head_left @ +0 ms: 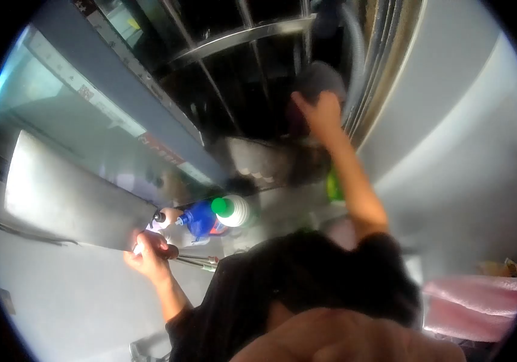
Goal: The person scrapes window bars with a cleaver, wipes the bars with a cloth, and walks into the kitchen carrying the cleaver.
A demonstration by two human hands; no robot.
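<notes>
My right hand [322,114] reaches out by the barred window, its thumb apart from the fingers. It grips a dark grey rounded object [320,79], whose kind I cannot make out. My left hand [148,256] is at the lower end of a white cylindrical tank [68,193], fingers curled round something small that they mostly hide. Just beside it is a dark brown rounded end [171,252], with thin metal pipes [195,260] close by. Bottles stand between my hands: a white one with a green cap [234,211], a blue one [199,219] and a pump bottle [168,218].
Metal window bars [243,33] cross the far side. A grey corrugated hose [355,60] hangs along the right of the frame. A sliding glass pane [113,139] leans in on the left. At the lower right hangs a pink towel [475,308]. Something yellow-green [334,186] is behind my right forearm.
</notes>
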